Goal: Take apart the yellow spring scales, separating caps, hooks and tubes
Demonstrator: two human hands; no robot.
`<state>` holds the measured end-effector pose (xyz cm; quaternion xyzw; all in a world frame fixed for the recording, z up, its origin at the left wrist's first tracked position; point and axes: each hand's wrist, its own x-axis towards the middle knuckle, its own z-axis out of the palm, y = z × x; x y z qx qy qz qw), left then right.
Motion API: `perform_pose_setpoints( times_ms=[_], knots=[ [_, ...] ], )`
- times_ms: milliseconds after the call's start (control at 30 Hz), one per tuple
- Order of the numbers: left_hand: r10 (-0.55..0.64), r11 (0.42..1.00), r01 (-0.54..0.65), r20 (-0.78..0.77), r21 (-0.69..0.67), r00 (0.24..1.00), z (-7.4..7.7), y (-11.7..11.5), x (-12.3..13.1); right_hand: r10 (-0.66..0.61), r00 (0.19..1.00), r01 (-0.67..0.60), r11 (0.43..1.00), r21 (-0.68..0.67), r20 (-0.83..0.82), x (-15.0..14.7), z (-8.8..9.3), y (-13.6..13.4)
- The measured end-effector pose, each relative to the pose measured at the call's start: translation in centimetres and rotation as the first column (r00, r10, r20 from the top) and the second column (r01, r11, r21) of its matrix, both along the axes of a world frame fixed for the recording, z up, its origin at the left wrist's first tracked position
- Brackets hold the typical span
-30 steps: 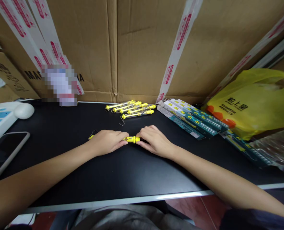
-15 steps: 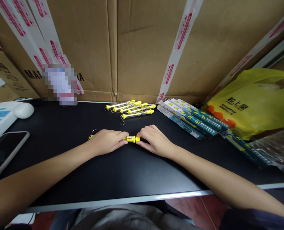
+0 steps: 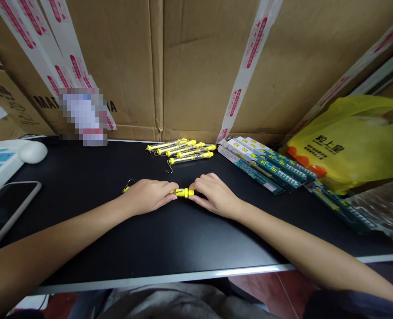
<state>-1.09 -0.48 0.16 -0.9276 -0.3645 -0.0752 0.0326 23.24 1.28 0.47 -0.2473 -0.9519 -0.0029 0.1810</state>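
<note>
A small yellow spring scale (image 3: pixel 182 192) lies flat on the black table (image 3: pixel 170 239), gripped from both ends. The left hand (image 3: pixel 149 196) covers most of its length, fingers curled over it and pinching it near the yellow cap; the hook end (image 3: pixel 127 188) pokes out past the wrist side of that hand. The right hand (image 3: pixel 214 194) meets it from the other side, fingertips closed on the yellow cap, so the bit of scale that shows sits between the two hands.

Just beyond the grip lies a row of more yellow scales (image 3: pixel 182 150). Beyond and to the right of the right hand sit flat blue packets (image 3: pixel 266 166), then a yellow plastic bag (image 3: pixel 352 141). Far to the left of the left hand are a phone (image 3: pixel 9 206) and a white power strip (image 3: pixel 0 161). Cardboard boxes (image 3: pixel 196 66) stand behind everything.
</note>
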Motion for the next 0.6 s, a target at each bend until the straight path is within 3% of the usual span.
perform_pose_setpoints(
  times_ms=[600],
  knots=[
    [0.007,1.0,-0.007,-0.006,0.004,1.0,0.17,-0.06,0.06,-0.005,0.999,0.005,1.0,0.005,-0.052,0.11,-0.19,-0.01]
  ],
)
